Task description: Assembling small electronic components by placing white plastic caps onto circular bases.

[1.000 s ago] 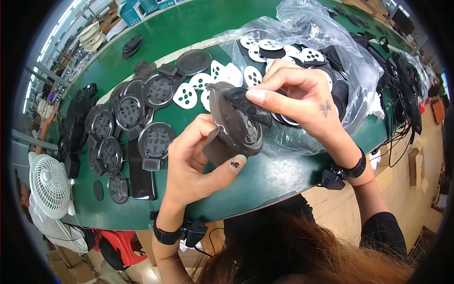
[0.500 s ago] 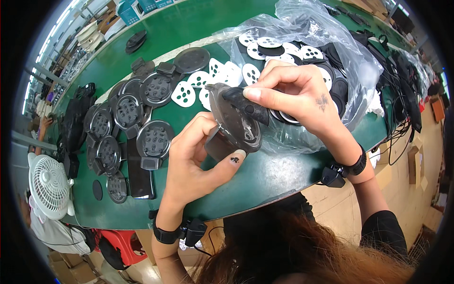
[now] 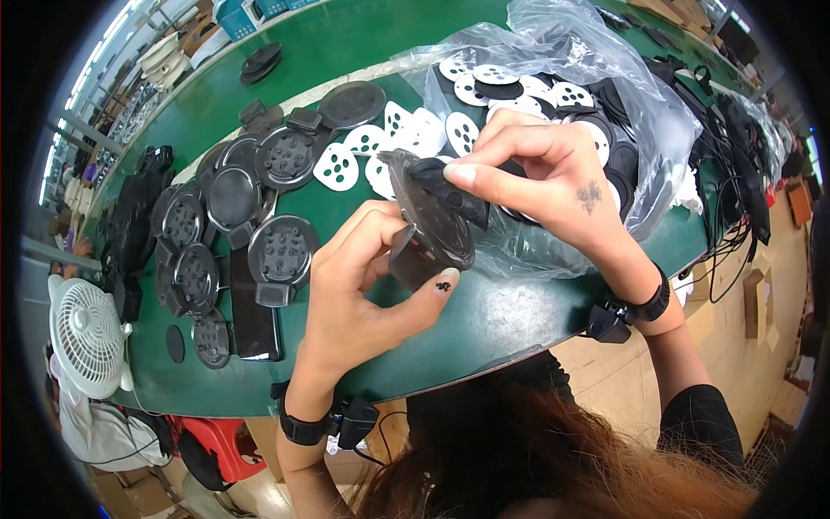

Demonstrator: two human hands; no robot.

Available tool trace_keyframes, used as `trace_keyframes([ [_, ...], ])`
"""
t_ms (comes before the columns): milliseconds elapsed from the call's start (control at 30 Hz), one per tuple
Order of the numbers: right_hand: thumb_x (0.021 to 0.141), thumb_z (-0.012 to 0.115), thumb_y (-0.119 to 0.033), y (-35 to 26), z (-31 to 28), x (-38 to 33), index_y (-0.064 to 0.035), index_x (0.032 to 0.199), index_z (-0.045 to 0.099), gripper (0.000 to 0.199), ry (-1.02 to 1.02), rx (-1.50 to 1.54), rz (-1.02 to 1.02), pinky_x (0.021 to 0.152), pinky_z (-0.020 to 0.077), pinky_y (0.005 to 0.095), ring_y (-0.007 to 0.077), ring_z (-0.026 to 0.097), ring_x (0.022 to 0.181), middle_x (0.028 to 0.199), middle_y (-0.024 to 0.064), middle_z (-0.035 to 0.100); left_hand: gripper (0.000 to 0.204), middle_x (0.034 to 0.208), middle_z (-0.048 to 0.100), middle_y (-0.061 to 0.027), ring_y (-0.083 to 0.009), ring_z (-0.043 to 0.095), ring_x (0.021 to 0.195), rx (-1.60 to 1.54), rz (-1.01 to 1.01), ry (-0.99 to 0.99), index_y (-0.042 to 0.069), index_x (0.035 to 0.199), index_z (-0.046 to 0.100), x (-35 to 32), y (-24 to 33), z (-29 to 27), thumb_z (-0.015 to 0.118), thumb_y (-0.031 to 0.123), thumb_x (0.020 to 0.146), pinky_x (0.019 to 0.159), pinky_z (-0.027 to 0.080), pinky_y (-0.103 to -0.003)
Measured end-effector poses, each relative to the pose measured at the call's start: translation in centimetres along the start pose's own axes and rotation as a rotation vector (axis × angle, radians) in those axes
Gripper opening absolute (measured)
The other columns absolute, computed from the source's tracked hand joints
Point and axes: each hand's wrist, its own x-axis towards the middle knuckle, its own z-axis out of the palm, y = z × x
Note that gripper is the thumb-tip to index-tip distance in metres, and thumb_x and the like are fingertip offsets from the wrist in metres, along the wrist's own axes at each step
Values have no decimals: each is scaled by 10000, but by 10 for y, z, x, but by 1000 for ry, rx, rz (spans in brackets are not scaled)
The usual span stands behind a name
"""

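Note:
My left hand grips a dark, see-through round plastic housing by the block-like tab at its edge, thumb below and fingers behind. The housing is tilted, its shallow dish facing right. My right hand pinches the upper edge of a thin, bendy black pad between thumb and forefinger. This pad lies partly across the dish; its lower part hangs free of the rim. How far it touches inside is hidden. Several similar dark housings lie to the left, some with round bumps in them.
A clear plastic bag at the right holds black and white discs. White pieces with holes lie behind my hands. A dark phone-like slab and a small black disc lie left. A white fan stands beyond the green table's left edge.
The housing has turned more edge-on, and the black pad's edge has folded closer to it. Both hands keep their hold and have barely shifted.

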Motion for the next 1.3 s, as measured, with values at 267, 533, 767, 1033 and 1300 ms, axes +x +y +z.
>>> trace_keyframes([
  [267, 785, 699, 16, 1, 2, -2, 28, 876, 703, 92, -18, 23, 2, 684, 422, 219, 99, 542, 761, 825, 60, 604, 257, 869, 519, -39, -33, 462, 673, 20, 19, 26, -4, 833, 523, -1, -7, 0, 733, 15, 685, 517, 358, -166],
  [533, 602, 847, -357, 0, 12, -8, -110, 1315, 521, 822, -18, -546, -229, 985, 366, 373, 260, 463, 1155, 1231, 146, 465, 395, 1072, 555, -87, -83, 561, 923, -178, -5, 24, -34, 1132, 495, -4, -9, 1, 628, -48, 760, 707, 468, -189],
  [767, 924, 582, -148, 1, 3, -4, 30, 1118, 575, 264, -78, 182, 71, 798, 459, 230, 90, 568, 904, 1041, 42, 606, 578, 1290, 432, -192, -354, 536, 1136, -722, -395, -27, -18, 1374, 235, 0, -11, -7, 425, -90, 832, 882, 545, -468],
  [1033, 838, 696, -289, -2, -13, 6, -55, 708, 617, 278, -312, -11, 335, 461, 356, 197, 30, 453, 511, 549, -50, 498, 425, 1130, 533, -144, -215, 625, 920, -640, -457, 12, -13, 1255, 379, 5, -7, -8, 566, 105, 892, 546, 604, -319],
  [1300, 864, 656, -284, 4, -28, 42, -29, 764, 589, 282, -431, 159, 521, 418, 447, 215, 75, 514, 399, 511, 16, 547, 416, 1117, 521, -158, -175, 630, 776, -161, -492, 133, 36, 1245, 374, 8, -11, -29, 567, 212, 922, 491, 536, -260],
])
